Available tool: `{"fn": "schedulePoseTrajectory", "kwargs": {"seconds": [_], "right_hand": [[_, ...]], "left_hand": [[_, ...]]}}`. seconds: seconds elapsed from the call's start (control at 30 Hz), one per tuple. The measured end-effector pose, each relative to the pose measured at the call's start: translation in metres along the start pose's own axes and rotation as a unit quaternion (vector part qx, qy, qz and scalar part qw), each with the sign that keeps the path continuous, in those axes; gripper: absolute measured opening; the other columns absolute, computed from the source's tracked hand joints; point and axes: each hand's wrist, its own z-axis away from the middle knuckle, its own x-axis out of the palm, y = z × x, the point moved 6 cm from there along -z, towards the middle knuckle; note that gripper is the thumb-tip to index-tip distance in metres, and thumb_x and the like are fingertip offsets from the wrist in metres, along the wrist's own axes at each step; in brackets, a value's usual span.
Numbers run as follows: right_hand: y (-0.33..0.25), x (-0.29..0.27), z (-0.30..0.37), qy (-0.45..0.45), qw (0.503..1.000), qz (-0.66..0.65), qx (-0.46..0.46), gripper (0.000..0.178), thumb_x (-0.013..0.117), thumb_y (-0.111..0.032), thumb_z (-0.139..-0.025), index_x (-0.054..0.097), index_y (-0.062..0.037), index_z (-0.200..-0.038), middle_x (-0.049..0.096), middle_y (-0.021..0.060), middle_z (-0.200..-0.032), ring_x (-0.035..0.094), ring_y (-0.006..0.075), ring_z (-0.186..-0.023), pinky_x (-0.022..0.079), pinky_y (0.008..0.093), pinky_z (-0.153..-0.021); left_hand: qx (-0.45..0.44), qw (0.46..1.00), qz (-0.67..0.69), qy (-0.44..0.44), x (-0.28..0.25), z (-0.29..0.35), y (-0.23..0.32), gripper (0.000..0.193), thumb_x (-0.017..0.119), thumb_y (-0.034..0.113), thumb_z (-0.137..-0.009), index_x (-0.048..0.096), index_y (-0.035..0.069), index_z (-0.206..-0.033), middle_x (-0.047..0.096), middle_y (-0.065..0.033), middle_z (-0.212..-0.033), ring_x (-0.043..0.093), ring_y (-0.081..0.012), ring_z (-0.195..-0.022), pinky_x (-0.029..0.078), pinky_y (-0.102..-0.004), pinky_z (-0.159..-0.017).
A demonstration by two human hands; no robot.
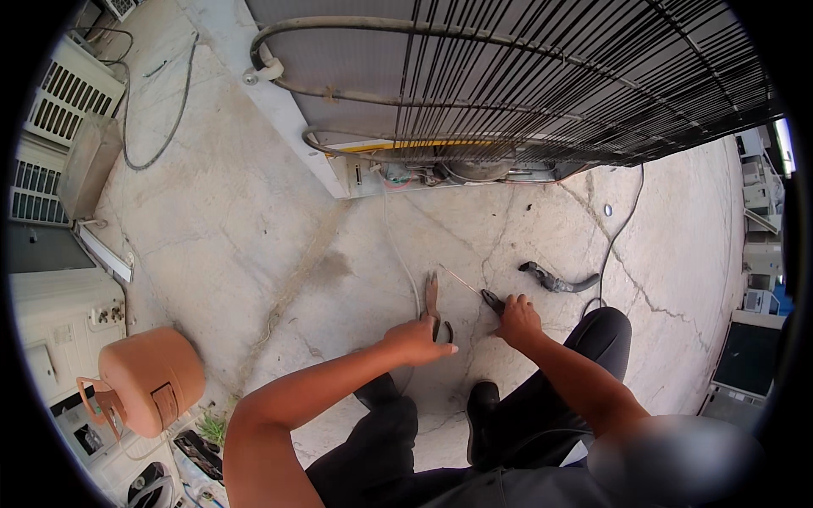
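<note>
The right hand (518, 322), fingers curled, is just left of the right knee (608, 332). The left hand (412, 342), thumb extended, is farther left of that knee.

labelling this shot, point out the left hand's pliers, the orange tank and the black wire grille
Pliers (433, 296): head view, metal jaws
Orange tank (151, 378): head view, rounded side
Black wire grille (593, 85): head view, its bars
</note>
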Motion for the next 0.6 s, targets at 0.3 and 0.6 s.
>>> {"fn": "schedulePoseTrajectory", "kwargs": {"seconds": [0.3, 0.6], "right_hand": [[-0.008, 0.027, 0.005, -0.021, 0.95, -0.299, 0.091, 0.03, 0.064, -0.021, -0.079, 0.056, 0.0023, -0.096, 0.062, 0.0162, -0.086, 0.064, 0.0314, -0.076, 0.052, 0.0411, -0.069], [-0.157, -0.089, -0.033, 0.012, 0.878, -0.475, -0.06, 0.025, 0.056, -0.02, -0.089, 0.062, -0.0001, -0.103, 0.067, 0.0161, -0.083, 0.066, 0.0279, -0.072, 0.05, 0.0402, -0.063]], "left_hand": [[0.04, 0.96, 0.251, 0.115, -0.044, -0.033, -0.017, 0.054, 0.063, 0.046, -0.09, 0.064, -0.002, -0.114, 0.07, -0.0118, -0.097, 0.067, -0.022, -0.09, 0.051, -0.0336, -0.079], [0.034, 0.823, 0.55, 0.133, -0.134, -0.04, 0.017, 0.03, 0.048, 0.026, -0.102, 0.058, 0.009, -0.125, 0.065, -0.0038, -0.117, 0.065, -0.0155, -0.094, 0.052, -0.0337, -0.081]]}}
